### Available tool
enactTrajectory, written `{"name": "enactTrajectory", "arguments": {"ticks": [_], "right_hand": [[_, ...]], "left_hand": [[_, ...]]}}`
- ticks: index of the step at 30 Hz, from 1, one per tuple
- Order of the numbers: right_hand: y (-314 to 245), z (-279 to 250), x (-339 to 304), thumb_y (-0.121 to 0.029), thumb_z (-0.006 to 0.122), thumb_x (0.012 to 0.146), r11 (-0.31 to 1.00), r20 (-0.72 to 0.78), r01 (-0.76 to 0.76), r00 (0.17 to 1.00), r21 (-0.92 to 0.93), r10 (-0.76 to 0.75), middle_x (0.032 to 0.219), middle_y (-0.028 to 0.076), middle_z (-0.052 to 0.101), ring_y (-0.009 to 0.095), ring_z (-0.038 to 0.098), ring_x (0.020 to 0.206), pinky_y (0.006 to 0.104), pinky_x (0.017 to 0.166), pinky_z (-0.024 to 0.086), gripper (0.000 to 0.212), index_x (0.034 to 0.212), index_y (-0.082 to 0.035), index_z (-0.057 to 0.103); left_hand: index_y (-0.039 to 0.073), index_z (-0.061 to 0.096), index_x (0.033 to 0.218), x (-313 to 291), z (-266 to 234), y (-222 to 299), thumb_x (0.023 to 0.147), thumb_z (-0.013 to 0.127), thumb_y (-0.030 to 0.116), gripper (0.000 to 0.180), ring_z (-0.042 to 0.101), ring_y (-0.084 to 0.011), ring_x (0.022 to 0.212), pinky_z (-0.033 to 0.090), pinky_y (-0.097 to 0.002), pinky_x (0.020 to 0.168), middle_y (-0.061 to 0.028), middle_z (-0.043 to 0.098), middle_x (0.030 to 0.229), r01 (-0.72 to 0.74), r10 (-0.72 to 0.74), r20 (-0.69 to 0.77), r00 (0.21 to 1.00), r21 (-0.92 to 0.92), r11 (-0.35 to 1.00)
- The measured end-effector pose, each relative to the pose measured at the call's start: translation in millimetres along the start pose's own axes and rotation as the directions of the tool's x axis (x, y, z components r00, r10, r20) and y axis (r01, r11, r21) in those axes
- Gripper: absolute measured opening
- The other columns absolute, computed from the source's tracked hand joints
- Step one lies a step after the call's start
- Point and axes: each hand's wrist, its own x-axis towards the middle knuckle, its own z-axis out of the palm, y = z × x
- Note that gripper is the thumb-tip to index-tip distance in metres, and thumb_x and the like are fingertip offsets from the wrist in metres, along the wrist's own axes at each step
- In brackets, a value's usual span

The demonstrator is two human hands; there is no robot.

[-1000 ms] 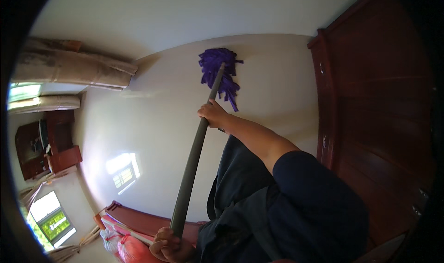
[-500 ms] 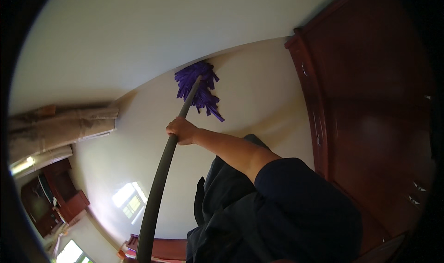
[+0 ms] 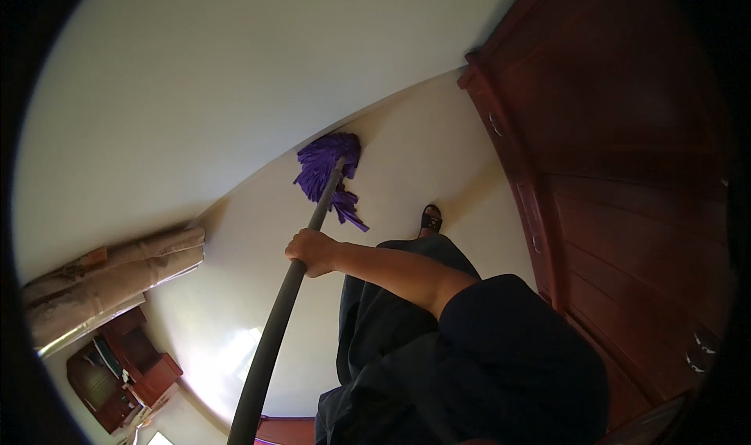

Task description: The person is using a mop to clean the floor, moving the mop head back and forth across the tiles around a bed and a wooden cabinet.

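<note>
My right hand [image 3: 313, 252] is wrapped round the dark grey handle of a mop [image 3: 274, 331]. Its arm reaches in from the lower right, in a dark sleeve. The mop's head of purple strips [image 3: 325, 167] rests on the pale floor, against the foot of the white wall. The handle slants from there down to the lower left, where its end runs out of the picture. My left hand is not in view.
A dark red wooden wardrobe [image 3: 626, 132] with metal handles stands on the right. Rolled brown material [image 3: 117, 281] lies along the wall at left. Beyond it is red wooden furniture [image 3: 137, 359]. My sandalled foot [image 3: 430, 219] is on the floor [image 3: 407, 148].
The mop head and my right hand sit slightly lower in the picture, with the strips bunched closer to the wall. My foot has come into sight, and the whole view has shifted.
</note>
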Motion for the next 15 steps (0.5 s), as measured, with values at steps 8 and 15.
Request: {"name": "enactTrajectory", "arguments": {"ticks": [8,15], "right_hand": [[81,-121,-75,-0.012,0.060,0.062,0.984,-0.189,-0.163,0.971,-0.073,0.147,0.072,0.009,0.060,0.030,0.057,0.077,0.0416,0.074,0.043,0.006,0.065,-0.010,0.054],[144,-187,-125,-0.008,0.061,0.063,0.930,-0.354,-0.346,0.891,-0.124,0.284,0.073,0.010,0.057,0.031,0.054,0.079,0.0426,0.075,0.041,0.008,0.066,-0.009,0.054]], "left_hand": [[0.013,0.033,0.066,-40,72,-5,0.092,0.036,0.030,0.030,0.032,-0.0070,0.039,0.031,-0.0207,0.039,0.0048,0.026,0.050,0.179,-0.079,0.289,0.954,-0.338,0.924],[0.010,0.039,0.069,-114,159,-16,0.090,0.034,0.020,0.023,0.029,-0.0094,0.048,0.030,-0.0276,0.055,0.0021,0.024,0.052,0.440,-0.318,0.392,0.863,-0.273,0.856]]}}
